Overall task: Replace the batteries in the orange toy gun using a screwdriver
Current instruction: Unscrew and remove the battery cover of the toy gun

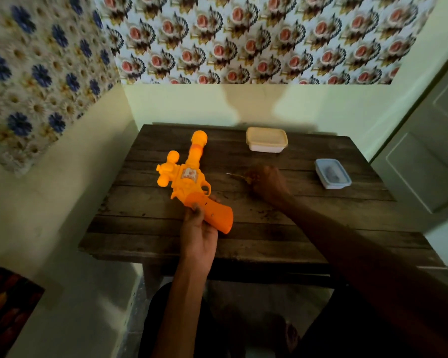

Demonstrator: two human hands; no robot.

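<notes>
On the left, the gun (189, 182) is held over the left part of the desk (269, 228) by the left hand (197, 236). Its fingers (195, 213) are wrapped round the grip, and the barrel is pointed away toward the wall. The grip appears closed, with two small dark spots on it that may be screws. No battery is seen outside the toy.

Nearer the middle, the screwdriver (234, 175) lies with its thin shaft low over the planks. Its amber handle is grasped by the right hand (267, 182), whose fingers are curled round it. The tool is well apart from the gun and has not been brought to any screw.

The task is therefore judged to be at its very start. Toy and tool are in hand, while the unscrewing, the battery swap and the closing up are all left to do.

Behind the right hand a cream lidded box (267, 139) is set near the far edge. To the right is a clear box (332, 174) with a blue rim, whose dark contents cannot be made out.

The desk is of dark, worn wooden planks and is pushed into a corner of pale green walls. Flowered paper (243, 34) is hung above, and a pale door (424, 164) is seen at the right.
</notes>
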